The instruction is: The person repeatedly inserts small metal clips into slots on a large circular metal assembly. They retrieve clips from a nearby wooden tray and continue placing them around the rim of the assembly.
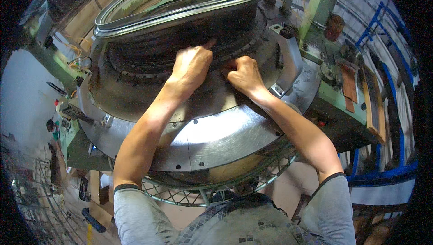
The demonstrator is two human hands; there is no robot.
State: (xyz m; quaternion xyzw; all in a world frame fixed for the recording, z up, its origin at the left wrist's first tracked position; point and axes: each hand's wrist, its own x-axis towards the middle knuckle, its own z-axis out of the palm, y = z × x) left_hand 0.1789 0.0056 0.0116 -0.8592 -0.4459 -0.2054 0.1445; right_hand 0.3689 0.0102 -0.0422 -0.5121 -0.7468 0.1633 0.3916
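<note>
Both of my arms reach forward over a large round metal machine (212, 130). A dark, tube-shaped wall (149, 55) rises from its middle, topped by a shiny grooved metal ring (180, 11). My left hand (193, 64) rests against the lower front of that wall, mostly closed, its index finger pointing forward onto the dark surface. Just to the right and a little nearer, my right hand (246, 76) is curled with thumb and fingers together at the dark rim around the wall's base. Whatever the fingertips grip is hidden in shadow.
Metal brackets (288, 53) stand on the machine's right side, beside a green post (322, 10). A blue rack (392, 87) with pale rolls is at far right. Below the machine runs a round lattice frame (180, 195). Cables (74, 60) hang at left.
</note>
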